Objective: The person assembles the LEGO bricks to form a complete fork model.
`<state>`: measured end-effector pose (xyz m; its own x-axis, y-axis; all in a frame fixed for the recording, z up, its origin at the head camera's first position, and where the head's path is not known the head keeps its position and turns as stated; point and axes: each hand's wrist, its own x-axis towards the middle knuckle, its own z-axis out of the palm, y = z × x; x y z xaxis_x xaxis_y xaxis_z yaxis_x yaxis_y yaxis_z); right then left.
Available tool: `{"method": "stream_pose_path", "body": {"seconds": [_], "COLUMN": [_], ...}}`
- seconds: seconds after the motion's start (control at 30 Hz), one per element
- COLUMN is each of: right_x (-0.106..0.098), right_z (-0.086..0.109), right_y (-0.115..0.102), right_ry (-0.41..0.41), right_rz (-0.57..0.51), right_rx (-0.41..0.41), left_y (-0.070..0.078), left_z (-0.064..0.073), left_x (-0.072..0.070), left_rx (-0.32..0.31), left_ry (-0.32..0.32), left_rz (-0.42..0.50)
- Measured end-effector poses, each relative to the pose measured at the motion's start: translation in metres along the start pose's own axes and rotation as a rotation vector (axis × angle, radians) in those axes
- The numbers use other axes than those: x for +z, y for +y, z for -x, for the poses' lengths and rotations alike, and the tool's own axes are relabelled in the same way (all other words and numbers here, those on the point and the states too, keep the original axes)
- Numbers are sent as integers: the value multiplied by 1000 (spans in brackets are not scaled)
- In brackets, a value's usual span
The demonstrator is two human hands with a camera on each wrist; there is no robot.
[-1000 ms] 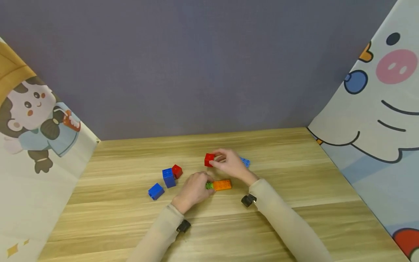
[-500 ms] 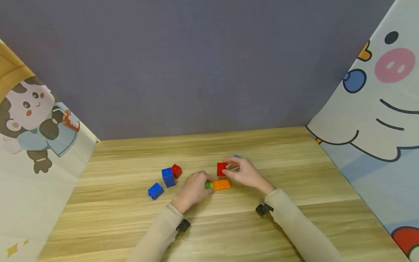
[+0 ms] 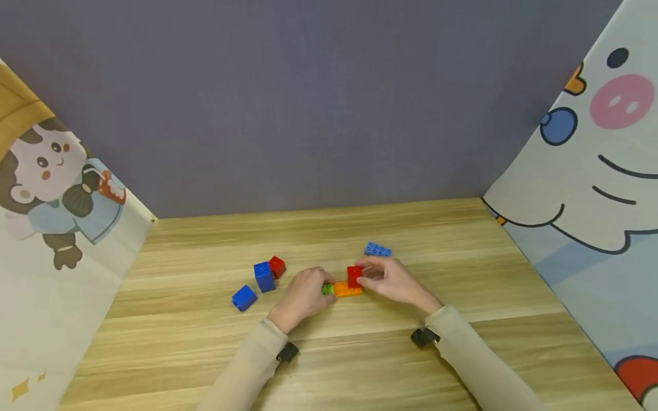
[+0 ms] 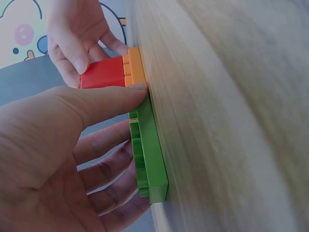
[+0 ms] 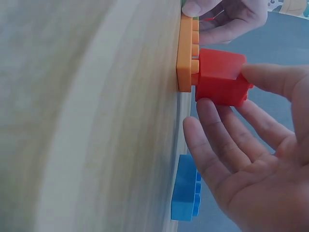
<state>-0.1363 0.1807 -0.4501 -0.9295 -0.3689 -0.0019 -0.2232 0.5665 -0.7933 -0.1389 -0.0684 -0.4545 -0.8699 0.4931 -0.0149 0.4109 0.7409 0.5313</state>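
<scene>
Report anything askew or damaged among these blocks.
The leftmost blue rectangular plastic block lies on its side, studs pointing sideways, while the neighbouring blue rectangular plastic block stands studs up. No damage shows, including on the red boxy plastic block in the right hand.

My left hand [image 3: 303, 294] hides most of the green brick [image 3: 327, 289] from the head view, and in the left wrist view my thumb [image 4: 113, 100] covers where it meets the orange brick [image 3: 347, 290]. My right hand [image 3: 396, 281] covers one side of the red block [image 3: 354, 276], whose underside I cannot see. The tall blue block [image 3: 264, 278] partly hides the small red block [image 3: 278, 267]. Both my sleeves [image 3: 478, 359] are cut off below.
</scene>
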Motion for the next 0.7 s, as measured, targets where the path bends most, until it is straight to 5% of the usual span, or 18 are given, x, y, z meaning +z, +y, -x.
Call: {"method": "stream_pose_path", "body": {"seconds": [0.27,0.7], "right_x": [0,7], "right_z": [4,3], "right_y": [3,3], "right_ry": [-42,10], "right_rz": [-24,-56], "right_rx": [-44,-43], "left_y": [0,-1], "left_z": [-1,-1], "left_x": [0,1], "left_rx": [2,3], "left_ry": [3,11], "left_rz": [-1,-4]}}
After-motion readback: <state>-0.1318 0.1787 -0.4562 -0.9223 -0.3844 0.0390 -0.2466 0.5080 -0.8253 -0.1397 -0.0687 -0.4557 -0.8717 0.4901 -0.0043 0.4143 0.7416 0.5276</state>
